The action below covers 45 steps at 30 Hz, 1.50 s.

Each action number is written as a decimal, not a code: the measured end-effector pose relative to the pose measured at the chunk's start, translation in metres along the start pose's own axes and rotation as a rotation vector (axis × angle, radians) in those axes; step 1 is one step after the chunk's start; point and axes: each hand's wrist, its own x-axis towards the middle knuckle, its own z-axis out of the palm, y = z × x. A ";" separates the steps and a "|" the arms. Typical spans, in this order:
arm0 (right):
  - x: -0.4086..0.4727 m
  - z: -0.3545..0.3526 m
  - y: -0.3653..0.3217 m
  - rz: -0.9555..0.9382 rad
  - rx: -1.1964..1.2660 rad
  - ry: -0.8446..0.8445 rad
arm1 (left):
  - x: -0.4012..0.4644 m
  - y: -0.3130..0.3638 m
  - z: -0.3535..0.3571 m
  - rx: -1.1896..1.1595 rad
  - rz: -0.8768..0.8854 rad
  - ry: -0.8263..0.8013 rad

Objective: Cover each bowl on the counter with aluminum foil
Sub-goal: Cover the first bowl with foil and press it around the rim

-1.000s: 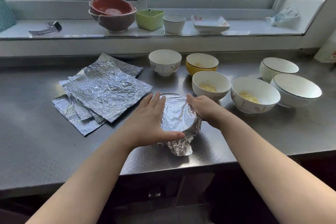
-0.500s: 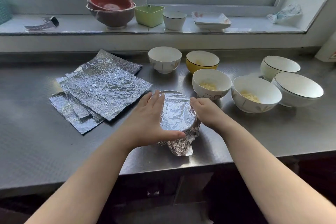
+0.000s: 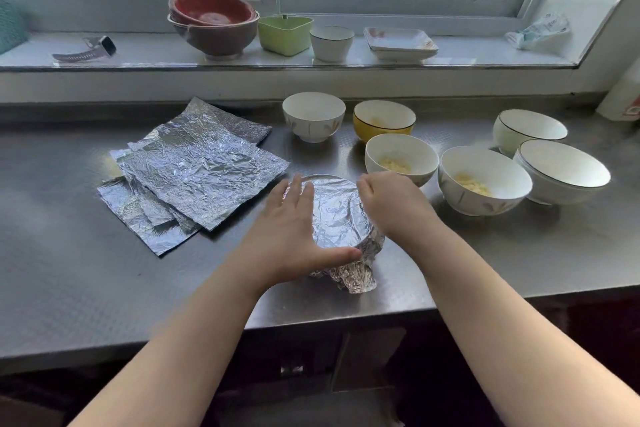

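Steel counter runs under a barred window, its sill lined with spare dishes. Near the front edge sits the foiled bowl, a crumpled tail of foil hanging at six o'clock. The left hand lies flat against the bowl's nine o'clock side, fingers straight and thumb stretched along the near rim, likely to press the foil snug. The right hand cups the three o'clock side, fingers curled over the rim, seemingly crimping the edge; the bowl sits between both hands. Foil sheets wait at ten o'clock, stacked within easy reach. Six open bowls spread from twelve to three o'clock, three with yellow food, none covered yet.
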 end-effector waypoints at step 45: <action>0.000 0.040 0.018 0.185 0.797 -0.006 | 0.037 -0.007 0.000 0.250 0.244 0.032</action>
